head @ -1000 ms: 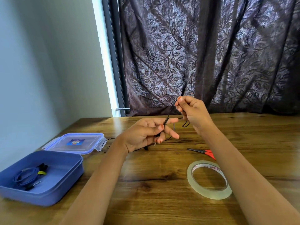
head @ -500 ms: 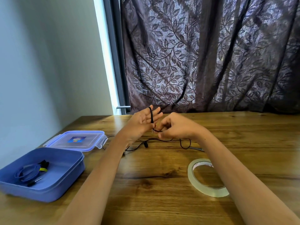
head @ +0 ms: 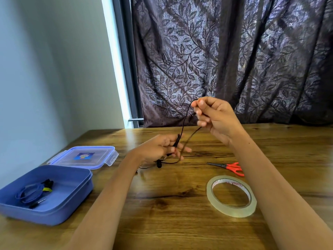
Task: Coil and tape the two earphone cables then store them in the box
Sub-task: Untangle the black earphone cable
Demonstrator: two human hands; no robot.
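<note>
Winding black cable (head: 183, 123) | right hand (head: 216, 118) pinching it high | left hand (head: 160, 148) seemingly gripping it low | ideally keeping loops even

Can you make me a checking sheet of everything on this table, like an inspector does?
Surface: wooden table, brown grain.
Job's things: blue coiled earphone, with a yellow band, lies in the open blue box; black earphone cable is in both hands; tape roll lies flat on the table.
Clutter: scissors with red handles beyond the tape; clear lid behind the box.
Hands: left hand grips the black cable low; right hand pinches it higher, above the table.
Cables: the black one runs from right hand down to left; its loose end trails onto the table.
Surroundings: dark leafy curtain; pale wall at left.
</note>
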